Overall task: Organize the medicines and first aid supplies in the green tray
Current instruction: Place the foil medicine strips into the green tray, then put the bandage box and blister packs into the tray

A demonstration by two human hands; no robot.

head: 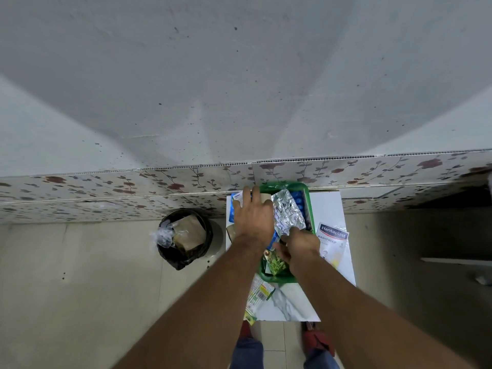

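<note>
The green tray [308,201] stands on a small white table [328,209] against the wall. Inside it lie a silver foil blister strip [287,213], blue blister packs [298,199] and a green packet [275,265]. My left hand [253,217] reaches palm down over the tray's left side, fingers spread above a blue and white medicine box [237,199]. My right hand [300,249] pinches the near end of the foil strip at the tray's right edge. A Hansaplast plaster pack [332,237] lies on the table right of the tray. A green and white sachet [259,291] lies at the table's near left.
A black bin [186,238] lined with a bag and holding a brown paper bag stands on the floor left of the table. A floral tiled wall band runs behind. My feet in red footwear [316,336] stand below the table's near edge.
</note>
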